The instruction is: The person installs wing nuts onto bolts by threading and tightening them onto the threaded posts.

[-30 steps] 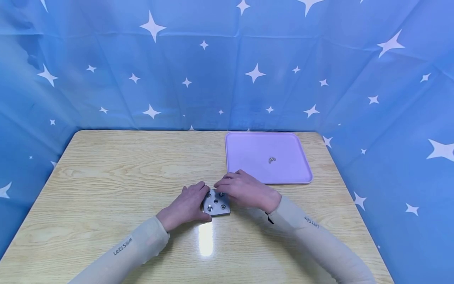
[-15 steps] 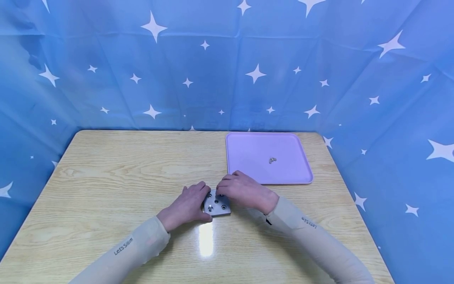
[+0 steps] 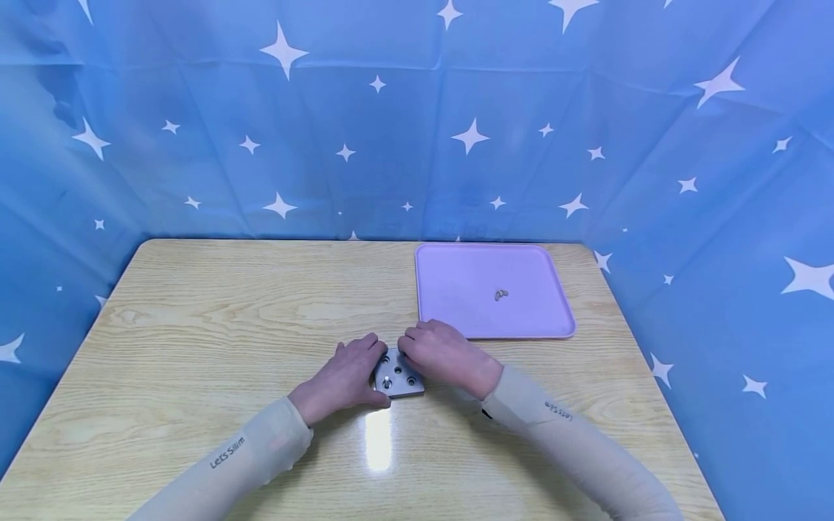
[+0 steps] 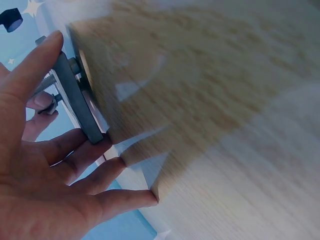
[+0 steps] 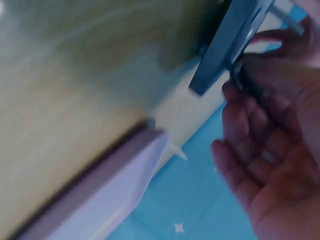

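A grey metal plate (image 3: 405, 388) with several holes lies on the table, raised a little on bolt heads in the left wrist view. My left hand (image 3: 345, 376) grips its edges between thumb and fingers. A threaded bolt (image 3: 387, 382) stands up from the plate's near left hole. Over the far right corner, my right hand (image 3: 446, 354) pinches a small dark wing nut (image 5: 241, 77) between thumb and fingers. That wing nut sits close against the plate's upper face and is hidden in the head view.
A purple tray (image 3: 469, 278) stands at the back right, just beyond my right hand. Small metal wing nuts (image 3: 501, 294) lie in it. The wooden table (image 3: 228, 304) ends at a blue star-patterned curtain (image 3: 417, 108) behind and on both sides.
My right hand has turned over the plate's far right corner, its knuckles dropping and fingers curling in closer. The right forearm has shifted slightly left; the left hand and plate hold still.
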### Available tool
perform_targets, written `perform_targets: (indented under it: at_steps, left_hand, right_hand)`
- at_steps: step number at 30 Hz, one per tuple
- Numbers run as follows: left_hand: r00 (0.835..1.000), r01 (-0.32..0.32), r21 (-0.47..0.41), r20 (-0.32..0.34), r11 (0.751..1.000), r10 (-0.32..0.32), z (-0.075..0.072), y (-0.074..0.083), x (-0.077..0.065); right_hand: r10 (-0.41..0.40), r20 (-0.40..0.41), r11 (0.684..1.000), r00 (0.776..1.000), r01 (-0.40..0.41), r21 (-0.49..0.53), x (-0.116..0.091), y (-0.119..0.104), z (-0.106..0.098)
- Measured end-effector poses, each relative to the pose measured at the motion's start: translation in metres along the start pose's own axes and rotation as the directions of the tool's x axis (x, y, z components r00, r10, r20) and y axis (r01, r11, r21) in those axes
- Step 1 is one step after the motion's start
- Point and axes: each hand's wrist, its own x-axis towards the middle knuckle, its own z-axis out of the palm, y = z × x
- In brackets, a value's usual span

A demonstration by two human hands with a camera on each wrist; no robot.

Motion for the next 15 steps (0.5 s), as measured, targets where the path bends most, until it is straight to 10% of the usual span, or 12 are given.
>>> perform_targets:
  at_steps: [9,15]
  left_hand:
    - [1.0,0.011,0.001,0.002,1.0,-0.011,0.0,0.0,0.0]
    - [1.0,0.002,0.012,-0.001,1.0,-0.002,0.0,0.0,0.0]
  right_hand:
    - [0.231,0.031,0.955,0.972,-0.233,0.183,-0.002,-0.013,0.001]
    - [0.179,0.094,0.966,0.979,-0.193,0.171,-0.004,-0.007,-0.005]
